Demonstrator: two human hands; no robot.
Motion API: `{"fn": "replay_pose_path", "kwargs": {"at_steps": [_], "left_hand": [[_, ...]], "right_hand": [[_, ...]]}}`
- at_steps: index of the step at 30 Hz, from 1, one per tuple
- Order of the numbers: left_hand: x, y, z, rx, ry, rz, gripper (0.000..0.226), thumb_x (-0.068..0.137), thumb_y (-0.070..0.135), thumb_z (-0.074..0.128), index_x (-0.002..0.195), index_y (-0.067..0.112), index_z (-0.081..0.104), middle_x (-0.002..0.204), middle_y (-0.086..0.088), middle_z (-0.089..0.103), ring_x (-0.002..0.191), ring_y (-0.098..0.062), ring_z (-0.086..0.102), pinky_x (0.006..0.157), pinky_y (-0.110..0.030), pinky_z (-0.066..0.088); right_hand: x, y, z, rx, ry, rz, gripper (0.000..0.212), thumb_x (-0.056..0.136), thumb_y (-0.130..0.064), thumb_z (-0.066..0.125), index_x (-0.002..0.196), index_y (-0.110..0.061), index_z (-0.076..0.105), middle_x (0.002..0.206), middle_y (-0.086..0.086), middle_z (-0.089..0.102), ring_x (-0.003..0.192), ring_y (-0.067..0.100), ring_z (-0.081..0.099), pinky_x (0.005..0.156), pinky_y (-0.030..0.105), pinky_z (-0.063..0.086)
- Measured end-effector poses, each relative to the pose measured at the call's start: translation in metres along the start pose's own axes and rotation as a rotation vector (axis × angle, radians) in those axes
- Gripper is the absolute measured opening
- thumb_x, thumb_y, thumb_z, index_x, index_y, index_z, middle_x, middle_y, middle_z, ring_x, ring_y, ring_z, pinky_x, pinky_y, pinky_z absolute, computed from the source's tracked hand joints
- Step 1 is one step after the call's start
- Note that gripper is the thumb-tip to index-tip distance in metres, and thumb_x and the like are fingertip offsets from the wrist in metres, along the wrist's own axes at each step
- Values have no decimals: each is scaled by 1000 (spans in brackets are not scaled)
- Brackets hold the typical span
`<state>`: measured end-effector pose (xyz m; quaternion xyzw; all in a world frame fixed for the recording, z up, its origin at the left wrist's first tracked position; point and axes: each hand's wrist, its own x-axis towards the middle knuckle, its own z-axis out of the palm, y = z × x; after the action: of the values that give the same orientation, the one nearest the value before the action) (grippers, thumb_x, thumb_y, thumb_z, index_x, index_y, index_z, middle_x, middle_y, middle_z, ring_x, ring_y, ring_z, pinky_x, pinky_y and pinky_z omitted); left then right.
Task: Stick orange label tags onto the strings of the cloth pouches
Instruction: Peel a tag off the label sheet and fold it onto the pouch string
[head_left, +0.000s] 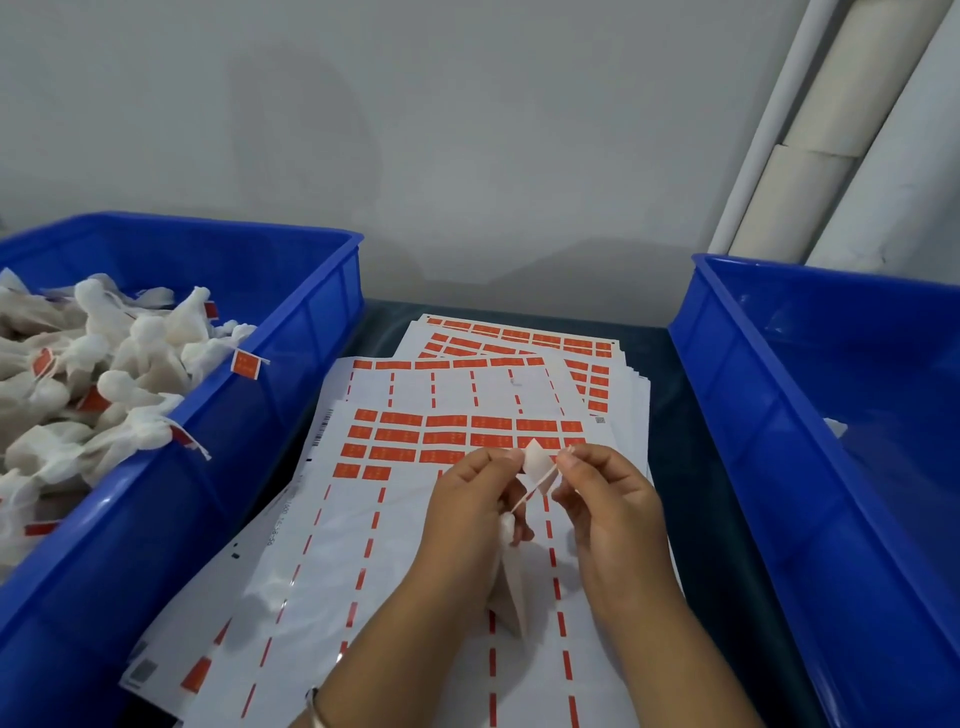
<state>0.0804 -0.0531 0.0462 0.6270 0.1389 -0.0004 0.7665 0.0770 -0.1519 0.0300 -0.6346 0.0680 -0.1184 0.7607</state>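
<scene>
Hands meet at lower centre of the frame: the left hand (470, 499) has its fingers curled round a small white cloth pouch (511, 587) that hangs below it, while the right hand (605, 499) pinches the pouch's thin pale string (535, 491), drawn slantwise between them. A label tag (537, 462), its pale back showing, sits folded at the string between the fingertips, over sheets of orange labels (447, 441). Tagged pouches (104, 374) fill the blue bin (291, 312) at left.

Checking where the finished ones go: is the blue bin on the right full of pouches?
No, the right bin shows mostly bare blue floor; the pouches fill the left bin.
</scene>
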Motion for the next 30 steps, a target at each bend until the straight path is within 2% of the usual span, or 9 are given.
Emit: {"fn": "replay_pose_path", "kwargs": {"at_steps": [6,9,12,20,25,30], "left_hand": [[0,2,-1,1,-15,-6,12,90,27,57,79,25,63,76,-2,61,63,-18,55,41,-12,44],[1,3,0,-14,-2,-11,13,89,27,58,77,25,64,72,1,61,63,-17,55,40,-12,43],[2,2,0,-19,11,-17,16,88,27,60,74,24,65,65,3,60,60,-16,55,41,-12,43],[3,1,0,2,3,-10,15,87,26,61,72,23,65,50,13,59,61,-15,54,41,-12,43],[3,1,-2,36,-1,38,19,86,25,63,67,25,64,58,13,61,62,-16,55,40,-11,42],[-1,0,-2,46,-92,114,17,84,25,64,69,29,67,63,15,64,63,-14,57,47,-11,43]], "right_hand": [[0,1,0,26,-8,7,21,85,-24,65,78,-42,71,91,-16,72,91,16,69,79,28,55],[0,2,-1,47,-11,23,18,87,-21,65,78,-34,72,93,-13,73,92,15,69,80,28,55],[-1,1,-2,68,-28,24,24,88,-19,63,78,-39,72,93,-15,73,92,9,69,78,26,55],[-2,-2,0,89,-32,24,27,87,-20,63,77,-43,71,92,-16,73,92,8,69,76,24,57],[0,-1,0,110,22,58,26,87,-18,64,74,-38,73,91,-13,73,93,18,70,81,31,57],[1,-1,-2,194,14,86,27,89,-17,62,75,-37,74,94,-8,74,95,21,70,84,36,56]]}}
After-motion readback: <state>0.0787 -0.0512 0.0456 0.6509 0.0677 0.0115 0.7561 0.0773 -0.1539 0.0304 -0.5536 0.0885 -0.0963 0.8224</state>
